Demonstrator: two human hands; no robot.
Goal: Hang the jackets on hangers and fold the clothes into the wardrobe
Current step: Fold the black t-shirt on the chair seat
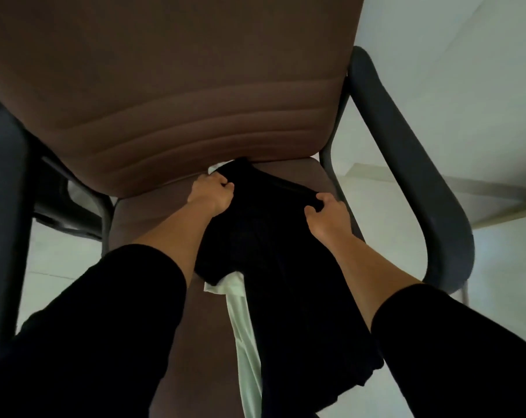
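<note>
Item: black garment (286, 285), soft knit or woven cloth, spread lengthwise down the seat of a brown chair (171, 86), its top edge up against the foot of the backrest and its lower end trailing off the front of the seat. Whether it is a jacket or a top cannot be told; no zip or buttons show.

Beneath it: white garment (243, 327), thin, showing as a strip along the left side of the black one and as a small corner near the backrest.

Left hand (212, 191): closed in a pinch on the top left corner of the black garment, fingers curled over a bunched fold.

Right hand (325, 215): closed likewise on the top right corner, thumb under, cloth gathered in the grip.

Both hands, 2 grips on 1 edge, look placed at the shoulders or waistband line.

Handling, as judged: light, limp, no stiffness; it will sag between the hands and drape when lifted. Not fragile, not slippery to bare fingers. The grip at the 2 top corners suits it, since the cloth hangs flat from there. The white garment may cling and lift with it.

Surroundings: grey armrest (406, 164) at right, pale floor (497, 297).
</note>
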